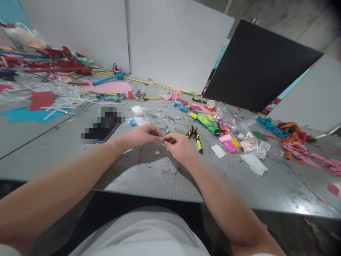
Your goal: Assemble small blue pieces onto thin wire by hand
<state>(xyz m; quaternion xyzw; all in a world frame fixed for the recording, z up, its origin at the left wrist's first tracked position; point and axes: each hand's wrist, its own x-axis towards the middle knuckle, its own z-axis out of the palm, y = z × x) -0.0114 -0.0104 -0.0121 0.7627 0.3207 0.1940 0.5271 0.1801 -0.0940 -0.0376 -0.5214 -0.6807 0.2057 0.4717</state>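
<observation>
My left hand (144,136) and my right hand (179,145) meet fingertip to fingertip just above the grey table (160,177). Between the pinched fingers sits a tiny light-blue piece (161,142); it is too small to name. Both hands have their fingers closed on it. Yellow-and-black pliers (195,137) lie right beside my right hand. Thin wires in a clear wrapper (154,114) lie just beyond my hands.
Clear bags with coloured clay pieces (229,129) and white paper scraps (254,163) lie to the right. Crepe strips (293,142) sit far right. A blurred flat dark object (102,126) lies left. Paper sheets and flower stems (48,64) crowd the far left. White and black boards (255,64) stand behind.
</observation>
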